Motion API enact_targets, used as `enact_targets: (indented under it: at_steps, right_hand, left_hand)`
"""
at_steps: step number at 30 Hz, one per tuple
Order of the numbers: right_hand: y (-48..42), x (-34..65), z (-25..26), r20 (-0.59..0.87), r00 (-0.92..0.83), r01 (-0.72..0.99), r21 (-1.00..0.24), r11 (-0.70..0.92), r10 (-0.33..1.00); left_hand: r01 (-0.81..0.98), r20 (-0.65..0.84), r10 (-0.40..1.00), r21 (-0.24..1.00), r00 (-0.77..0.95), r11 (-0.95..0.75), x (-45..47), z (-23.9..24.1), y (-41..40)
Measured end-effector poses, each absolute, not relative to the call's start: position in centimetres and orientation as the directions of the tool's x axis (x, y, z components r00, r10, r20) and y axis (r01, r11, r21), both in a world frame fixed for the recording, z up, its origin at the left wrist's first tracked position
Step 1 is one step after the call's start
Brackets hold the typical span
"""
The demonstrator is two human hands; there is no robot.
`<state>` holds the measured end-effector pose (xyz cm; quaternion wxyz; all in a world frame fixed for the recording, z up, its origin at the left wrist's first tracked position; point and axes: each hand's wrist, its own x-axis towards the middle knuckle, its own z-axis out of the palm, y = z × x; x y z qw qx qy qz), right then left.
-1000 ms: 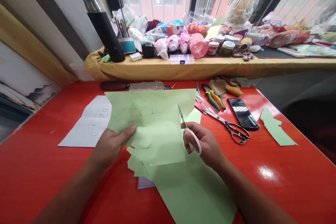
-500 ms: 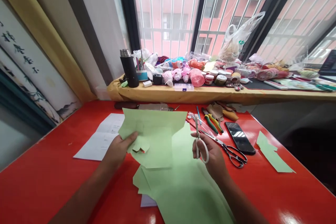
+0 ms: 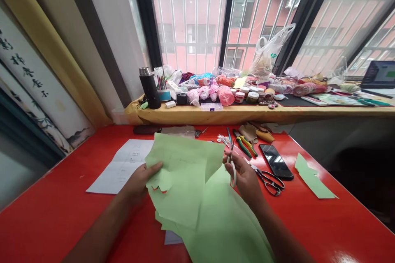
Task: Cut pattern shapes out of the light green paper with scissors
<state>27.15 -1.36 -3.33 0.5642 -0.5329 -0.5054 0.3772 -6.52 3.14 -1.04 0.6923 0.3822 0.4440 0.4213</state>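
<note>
Several layers of pale green paper [image 3: 182, 197] hang over the red table [image 3: 55, 197], notched along one cut edge at the left hand [image 3: 138, 183] that pinches them, most still uncut, while the right hand [image 3: 245, 178] closes around white-handled scissors [image 3: 233, 174]

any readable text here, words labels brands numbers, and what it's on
Nothing here can be quoted as it reads.
Wall hanging: dark brush characters, too blurred to read.
White paper sheets: small markings, too small to read.
Laptop screen: display too small to read.
Plastic bag: green mark, too small to read.
</note>
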Motion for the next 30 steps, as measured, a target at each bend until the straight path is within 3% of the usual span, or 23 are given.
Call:
enact_targets:
  at_steps: [5,13,30]
  right_hand:
    - [-1.2,26.8,-3.3,0.106,0.155,0.021,-0.994,0.104,0.982]
    - [-2.1,25.4,-2.6,0.114,0.024,-0.040,-0.993,0.114,0.993]
    - [-1.6,26.0,-3.1,0.107,0.250,0.035,-0.994,0.101,0.962]
  left_hand:
    - [-0.306,-0.275,0.945,0.897,0.180,0.319,-6.4,-0.8,3.2]
    - [-0.248,-0.291,0.937,0.910,0.193,0.333,-5.0,-0.6,2.5]
    - [-0.238,-0.361,0.878,0.866,0.313,0.441,-4.9,-0.8,2.1]
